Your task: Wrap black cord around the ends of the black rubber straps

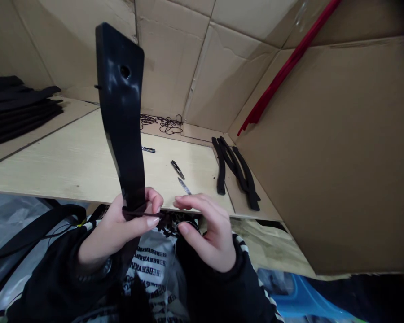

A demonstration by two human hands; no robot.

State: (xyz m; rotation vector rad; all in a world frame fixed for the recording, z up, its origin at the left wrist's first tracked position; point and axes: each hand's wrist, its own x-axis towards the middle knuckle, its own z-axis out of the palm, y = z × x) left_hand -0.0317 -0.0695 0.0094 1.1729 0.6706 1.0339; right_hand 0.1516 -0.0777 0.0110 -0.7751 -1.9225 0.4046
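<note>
My left hand point(121, 229) is closed around the lower part of a long, curved black strip point(125, 121), which stands nearly upright. The strip is smooth and glossy, with a round hole near its top end. A thin dark cord point(138, 214) crosses the strip at my left thumb and fingers. To the right of it, my right hand point(208, 229) is raised, thumb and fingers apart, apparently with nothing in its grasp. A dark tangle point(168, 226) shows between the hands; whether my right hand touches it I cannot tell.
Thread snips point(177, 169) and a pointed blade point(184, 185) lie on the pale table point(70, 157). Tangled black cord point(164, 124) sits at the back. Several dark strips point(237, 166) lie right, with a stack of dark strips point(16, 107) left. Cardboard walls point(340, 157) enclose the table.
</note>
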